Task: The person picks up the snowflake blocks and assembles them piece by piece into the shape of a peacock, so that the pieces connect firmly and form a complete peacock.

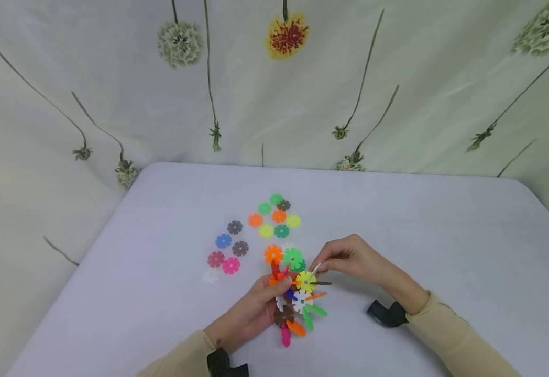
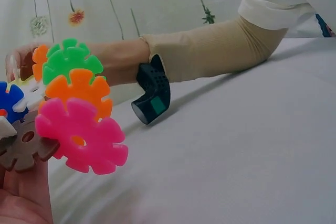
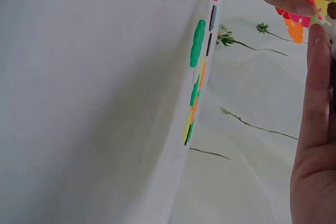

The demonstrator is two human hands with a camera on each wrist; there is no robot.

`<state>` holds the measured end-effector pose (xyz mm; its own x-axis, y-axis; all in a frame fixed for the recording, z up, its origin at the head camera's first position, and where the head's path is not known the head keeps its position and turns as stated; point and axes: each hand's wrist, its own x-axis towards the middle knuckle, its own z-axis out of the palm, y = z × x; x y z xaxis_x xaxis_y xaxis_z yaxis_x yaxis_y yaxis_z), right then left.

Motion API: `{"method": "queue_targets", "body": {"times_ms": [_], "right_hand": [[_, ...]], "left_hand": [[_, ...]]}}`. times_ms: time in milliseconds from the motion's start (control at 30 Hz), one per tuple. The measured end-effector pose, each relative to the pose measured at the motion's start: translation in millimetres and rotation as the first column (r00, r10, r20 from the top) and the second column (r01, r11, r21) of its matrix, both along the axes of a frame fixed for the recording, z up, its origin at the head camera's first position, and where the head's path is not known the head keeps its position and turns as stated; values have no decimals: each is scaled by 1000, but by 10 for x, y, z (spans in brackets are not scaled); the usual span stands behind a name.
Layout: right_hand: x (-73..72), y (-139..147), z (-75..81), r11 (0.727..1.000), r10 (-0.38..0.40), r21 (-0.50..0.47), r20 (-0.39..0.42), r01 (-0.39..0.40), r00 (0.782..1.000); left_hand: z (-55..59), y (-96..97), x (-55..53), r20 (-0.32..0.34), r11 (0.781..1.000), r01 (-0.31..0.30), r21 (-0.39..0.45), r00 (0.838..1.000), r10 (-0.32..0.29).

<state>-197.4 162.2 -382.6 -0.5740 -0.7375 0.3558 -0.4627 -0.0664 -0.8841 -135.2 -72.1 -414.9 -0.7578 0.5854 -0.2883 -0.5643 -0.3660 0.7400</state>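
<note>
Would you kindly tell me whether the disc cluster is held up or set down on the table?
Held up: the left hand grips the cluster, and the right wrist view shows it above the table.

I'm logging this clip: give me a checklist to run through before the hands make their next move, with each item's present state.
1. Left hand steadies the disc cluster: ok, thumb and fingers grip it.
2. Right hand has a piece: ok, it pinches a white disc, seen nearly edge-on.
3. White disc slotted into the yellow disc: cannot tell; they meet closely, but the joint is too small to read.
4. Right hand free to fetch another piece: not ok, it is occupied.
5. Loose discs available: ok, several lie on the table beyond the cluster.
</note>
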Motion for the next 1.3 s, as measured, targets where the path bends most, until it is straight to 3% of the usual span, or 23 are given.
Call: {"method": "queue_targets", "body": {"times_ms": [67,167,267,333,400,533,567,667,733,833,967,1033,1100,1167,1233,1300], "right_hand": [[-23,-8,18,1000,-5,12,-2,5,1000],[-141,8,57,998,-37,46,58,35,998],[-358,-16,91,971,-202,150,108,185,973],[-483,-109,120,919,-333,254,93,301,938],[-615,-236,65,837,-435,378,21,396,900],[-817,-477,-78,696,-448,535,-197,479,872],[-847,-520,-89,675,-436,551,-236,490,868],[-892,-590,-91,651,-417,571,-283,501,864],[-870,-566,-80,659,-424,561,-273,501,863],[-725,-416,-48,684,-474,495,-259,537,842],[-343,-114,-2,715,-600,310,-189,626,778],[-125,6,10,739,-633,208,-109,640,766],[73,83,7,771,-622,132,-50,623,781],[227,117,-3,817,-571,80,-26,571,821],[334,124,-21,853,-518,49,-55,520,854],[396,110,-48,872,-484,28,-101,489,869]], "left_hand": [[6,-1,-6,-6,1000,-2,8,1000,2],[13,11,-10,29,999,-29,24,999,28],[24,22,2,69,997,-74,24,995,72],[18,22,12,86,995,-98,17,992,96],[11,26,21,85,994,-106,-3,991,105],[6,37,21,86,993,-110,-29,990,113],[8,38,19,83,993,-113,-36,990,116],[14,27,15,76,992,-122,-34,989,124],[19,20,10,70,992,-125,-20,990,126],[27,14,8,77,992,-130,-1,989,129],[37,21,0,67,990,-142,8,988,141],[44,20,-5,51,988,-155,9,987,154],[48,18,-7,41,986,-169,8,985,168],[47,17,-6,38,983,-181,6,983,181],[37,19,-3,36,983,-185,8,982,185],[22,25,2,33,983,-183,18,983,182]]}}
